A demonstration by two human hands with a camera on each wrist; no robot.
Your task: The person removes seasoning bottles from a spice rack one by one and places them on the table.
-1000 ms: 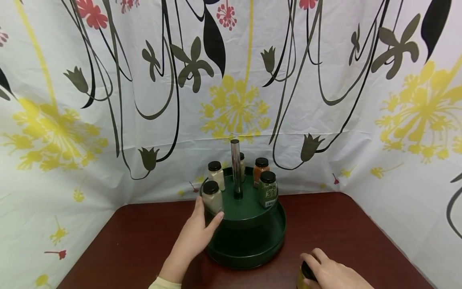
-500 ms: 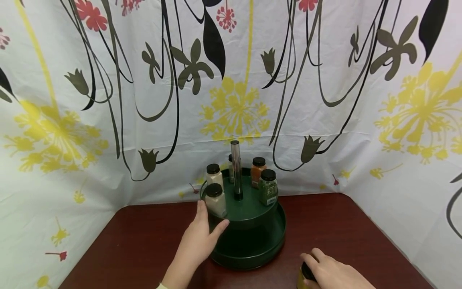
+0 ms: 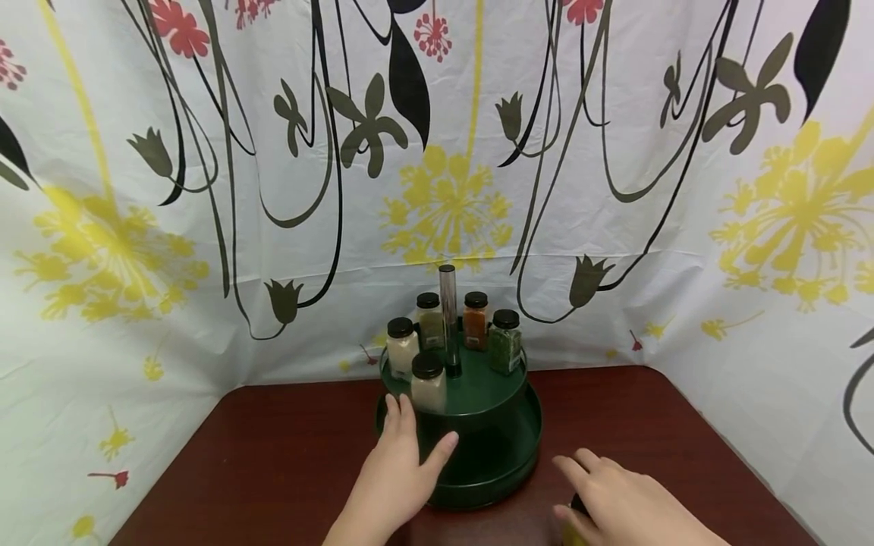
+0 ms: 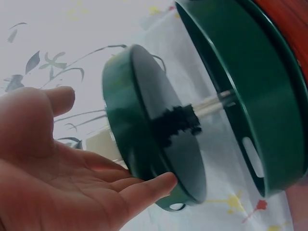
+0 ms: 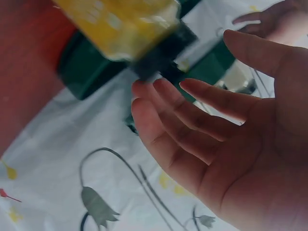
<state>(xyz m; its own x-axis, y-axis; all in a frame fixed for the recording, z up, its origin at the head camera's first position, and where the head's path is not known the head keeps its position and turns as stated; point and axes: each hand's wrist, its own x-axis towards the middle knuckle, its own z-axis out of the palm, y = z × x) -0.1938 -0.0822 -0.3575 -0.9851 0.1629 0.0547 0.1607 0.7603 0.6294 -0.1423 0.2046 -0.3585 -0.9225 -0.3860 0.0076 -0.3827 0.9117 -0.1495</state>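
Pale near jar sits farther right on the green rack; left hand spreads its fingers wide beside it, right hand wide by the yellow jar.

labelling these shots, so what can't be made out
Any print on the yellow jar: right wrist view, blurred; top edge cuts the jar.
Its base: head view, cut off by the bottom edge.
Its lid: head view, mostly behind the right hand.
Any print on the orange jar: head view, too small.
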